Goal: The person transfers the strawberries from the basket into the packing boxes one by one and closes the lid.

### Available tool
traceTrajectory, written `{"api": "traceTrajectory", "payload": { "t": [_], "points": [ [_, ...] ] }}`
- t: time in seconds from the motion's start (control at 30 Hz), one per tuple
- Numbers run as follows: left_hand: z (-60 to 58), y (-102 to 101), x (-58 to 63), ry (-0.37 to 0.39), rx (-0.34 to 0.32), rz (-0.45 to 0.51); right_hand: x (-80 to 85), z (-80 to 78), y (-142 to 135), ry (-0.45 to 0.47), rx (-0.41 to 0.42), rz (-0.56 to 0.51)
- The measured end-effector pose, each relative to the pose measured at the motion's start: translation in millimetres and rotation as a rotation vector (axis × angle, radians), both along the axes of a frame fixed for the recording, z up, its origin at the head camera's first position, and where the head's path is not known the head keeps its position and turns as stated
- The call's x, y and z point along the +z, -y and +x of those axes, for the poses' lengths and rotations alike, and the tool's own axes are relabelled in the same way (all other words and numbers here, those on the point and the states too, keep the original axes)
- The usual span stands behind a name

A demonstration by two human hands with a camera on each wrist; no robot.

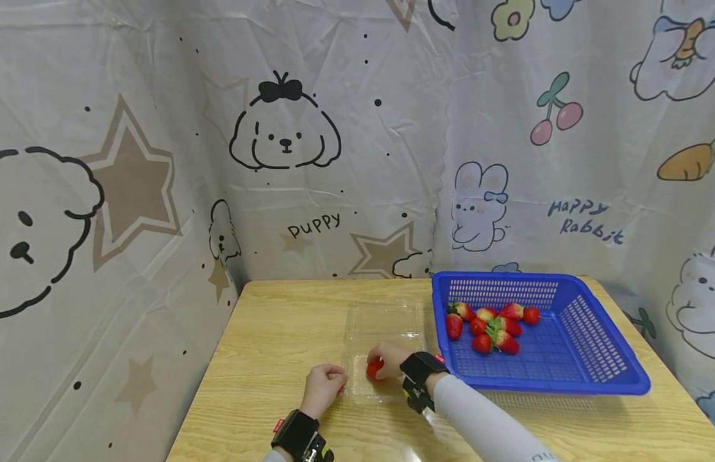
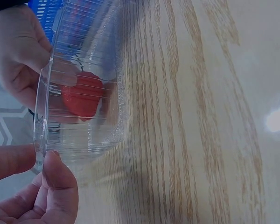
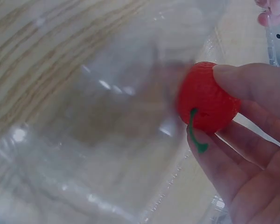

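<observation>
A clear plastic clamshell box [image 1: 357, 350] lies on the table with its lid folded back. Its near left rim is pinched between the thumb and forefinger of my left hand [image 1: 324, 390], as the left wrist view shows close up. In my right hand [image 1: 390, 359] is a round red fruit [image 3: 207, 100] with bumpy skin and a thin, curved green stem. The thumb and fingers grip it over the box's near half. Through the clear wall in the left wrist view, the red fruit [image 2: 83, 95] appears inside the box; whether it touches the bottom I cannot tell.
A blue plastic basket [image 1: 599, 382] stands to the right of the box, close to my right forearm. Several strawberries [image 1: 507, 342] lie together in its left part. The wooden table [image 1: 265, 346] meets a printed cloth [image 1: 345, 192] behind and at the sides.
</observation>
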State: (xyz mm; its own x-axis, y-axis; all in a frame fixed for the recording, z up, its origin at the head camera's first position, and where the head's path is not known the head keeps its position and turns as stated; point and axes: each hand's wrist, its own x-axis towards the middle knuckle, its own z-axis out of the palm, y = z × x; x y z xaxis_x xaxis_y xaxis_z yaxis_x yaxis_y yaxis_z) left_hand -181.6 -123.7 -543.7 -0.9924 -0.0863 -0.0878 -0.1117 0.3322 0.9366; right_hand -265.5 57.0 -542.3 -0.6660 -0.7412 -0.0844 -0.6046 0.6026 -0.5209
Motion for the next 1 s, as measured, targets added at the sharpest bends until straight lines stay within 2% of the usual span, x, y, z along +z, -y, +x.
{"api": "traceTrajectory", "payload": {
  "t": [0.57,0.7,0.87,1.0],
  "points": [
    [0.6,0.2,-1.2,0.019,0.0,0.009,-3.7,1.6,0.1,0.044,-0.037,0.012],
    [1.5,-0.3,-0.6,0.012,-0.003,0.006,-0.2,2.7,0.0,0.068,-0.055,0.057],
    [1.5,-0.6,-0.5,0.007,-0.004,0.003,20.9,1.4,1.6,0.093,-0.054,0.136],
    [0.2,-0.7,-0.3,0.003,-0.002,-0.003,50.9,-2.0,2.1,0.097,-0.046,0.222]
  ]
}}
